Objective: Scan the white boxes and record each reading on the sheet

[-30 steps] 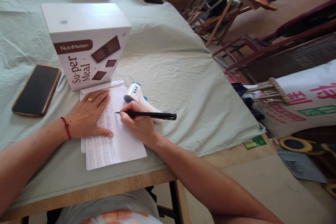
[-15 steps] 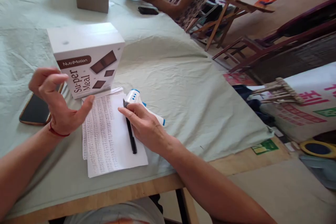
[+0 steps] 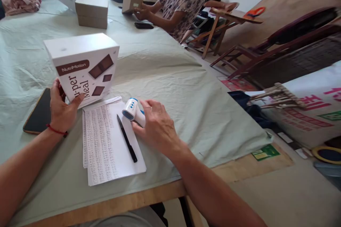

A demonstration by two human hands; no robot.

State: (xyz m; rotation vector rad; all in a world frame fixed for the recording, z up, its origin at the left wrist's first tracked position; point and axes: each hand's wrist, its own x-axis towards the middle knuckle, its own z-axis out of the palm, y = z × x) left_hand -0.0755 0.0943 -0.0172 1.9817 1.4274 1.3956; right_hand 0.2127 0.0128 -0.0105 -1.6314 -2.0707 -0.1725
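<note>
Left hand (image 3: 63, 109) grasps the white box (image 3: 85, 72) by its lower corner, beyond the papers (image 3: 98, 145); right hand (image 3: 157, 124) curves about the handheld device (image 3: 132, 108) beside them, closed or not I can't tell. I'd expect light, stiff, dentable card; the device's handle should suit gripping.

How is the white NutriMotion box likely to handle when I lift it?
The white NutriMotion box is probably stiff, judging by its straight edges and flat faces. Its smooth, shiny top may be slippery. Held by the left hand low on one side, it may tip. Contents unseen, its weight is unclear.
</note>
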